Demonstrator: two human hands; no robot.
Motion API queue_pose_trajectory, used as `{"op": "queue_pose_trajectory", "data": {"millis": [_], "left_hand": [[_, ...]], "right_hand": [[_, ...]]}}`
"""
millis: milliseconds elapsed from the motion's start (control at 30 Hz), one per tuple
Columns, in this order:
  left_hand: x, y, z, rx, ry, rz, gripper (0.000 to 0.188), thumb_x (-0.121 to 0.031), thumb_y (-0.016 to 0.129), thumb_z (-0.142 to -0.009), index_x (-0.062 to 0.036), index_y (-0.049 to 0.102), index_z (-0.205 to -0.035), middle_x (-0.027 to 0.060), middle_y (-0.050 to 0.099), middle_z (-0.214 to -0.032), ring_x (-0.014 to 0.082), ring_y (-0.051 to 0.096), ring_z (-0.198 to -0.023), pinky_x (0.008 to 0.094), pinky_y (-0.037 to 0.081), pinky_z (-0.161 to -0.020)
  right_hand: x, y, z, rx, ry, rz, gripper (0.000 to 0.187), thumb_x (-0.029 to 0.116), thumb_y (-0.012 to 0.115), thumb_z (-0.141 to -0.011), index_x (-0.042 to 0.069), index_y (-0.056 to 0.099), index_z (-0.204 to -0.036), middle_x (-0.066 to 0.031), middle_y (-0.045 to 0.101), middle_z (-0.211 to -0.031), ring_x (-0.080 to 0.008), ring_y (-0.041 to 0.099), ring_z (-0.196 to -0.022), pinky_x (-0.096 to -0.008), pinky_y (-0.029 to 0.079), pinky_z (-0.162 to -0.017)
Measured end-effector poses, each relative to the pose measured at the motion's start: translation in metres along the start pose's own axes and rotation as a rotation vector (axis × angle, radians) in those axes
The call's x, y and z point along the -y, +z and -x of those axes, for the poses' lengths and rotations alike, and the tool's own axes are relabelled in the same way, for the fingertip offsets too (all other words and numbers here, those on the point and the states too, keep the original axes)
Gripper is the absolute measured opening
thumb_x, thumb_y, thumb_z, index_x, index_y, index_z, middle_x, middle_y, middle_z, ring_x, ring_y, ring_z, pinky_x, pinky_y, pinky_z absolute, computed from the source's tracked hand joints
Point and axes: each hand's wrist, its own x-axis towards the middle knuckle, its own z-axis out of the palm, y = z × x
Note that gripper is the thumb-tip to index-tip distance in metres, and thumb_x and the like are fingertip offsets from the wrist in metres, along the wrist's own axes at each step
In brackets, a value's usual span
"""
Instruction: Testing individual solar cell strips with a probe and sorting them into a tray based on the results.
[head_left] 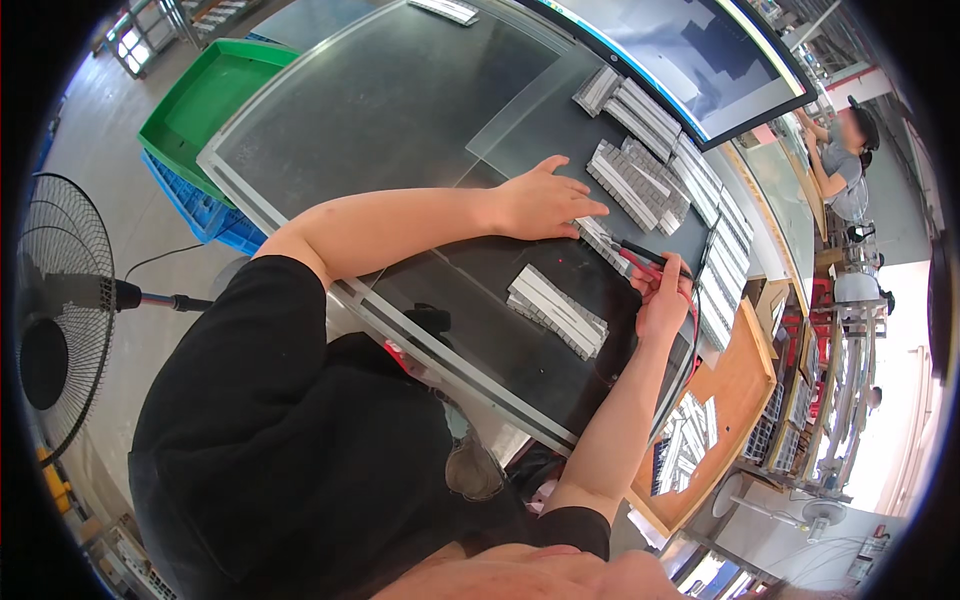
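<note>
My left hand (pixel 535 205) lies over the dark tabletop with its thumb and fingers stretched apart. Its fingertips reach the near-left end of a narrow pale strip (pixel 603 243). A black test probe (pixel 638 250) and a red test probe (pixel 640 264) are pinched together in my right hand (pixel 662 305). Their tips point left toward the strip; whether they touch it I cannot tell. A stack of white and grey strips (pixel 557 312) lies nearer me, between my forearms. Beyond my hands sits another bundle of strips (pixel 635 185).
Rows of strips (pixel 725 262) line the right side below a large monitor (pixel 700 60). A wooden tray (pixel 735 385) with loose strips stands at the right. Green (pixel 190 110) and blue crates (pixel 190 205) and a fan (pixel 65 300) are at left. Another person (pixel 845 165) sits far right.
</note>
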Motion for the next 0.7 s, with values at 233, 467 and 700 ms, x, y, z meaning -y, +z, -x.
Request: {"op": "queue_pose_trajectory", "data": {"millis": [233, 467, 700], "left_hand": [[-0.0034, -0.0022, -0.0029, 0.032, -0.016, -0.002, 0.041, -0.026, 0.051, -0.082, -0.0159, 0.041, -0.120, 0.0051, 0.053, -0.109, 0.0179, 0.044, -0.111, 0.0464, 0.018, -0.099], [-0.0043, -0.0032, -0.0002, 0.035, -0.015, 0.004, 0.044, -0.027, 0.053, -0.081, -0.0160, 0.040, -0.121, 0.0050, 0.050, -0.114, 0.0186, 0.042, -0.113, 0.0468, 0.018, -0.098], [-0.0041, -0.0041, -0.0015, 0.031, -0.025, 0.039, 0.047, -0.028, 0.054, -0.080, -0.0157, 0.039, -0.122, 0.0052, 0.050, -0.115, 0.0200, 0.040, -0.114, 0.0469, 0.018, -0.098]], "right_hand": [[-0.0015, 0.0002, 0.0012, -0.001, 0.000, -0.002, 0.029, 0.026, 0.048, -0.086, -0.001, 0.046, -0.097, -0.0105, 0.051, -0.078, -0.0181, 0.059, -0.059, -0.0241, 0.050, -0.050], [0.0007, 0.0037, 0.0033, -0.008, -0.008, 0.016, 0.028, 0.026, 0.048, -0.087, 0.000, 0.047, -0.096, -0.0097, 0.051, -0.077, -0.0181, 0.059, -0.058, -0.0242, 0.050, -0.049], [0.0011, 0.0042, 0.0029, -0.011, -0.004, -0.004, 0.025, 0.024, 0.048, -0.087, 0.001, 0.047, -0.095, -0.0087, 0.052, -0.075, -0.0181, 0.060, -0.058, -0.0241, 0.050, -0.048]]}}
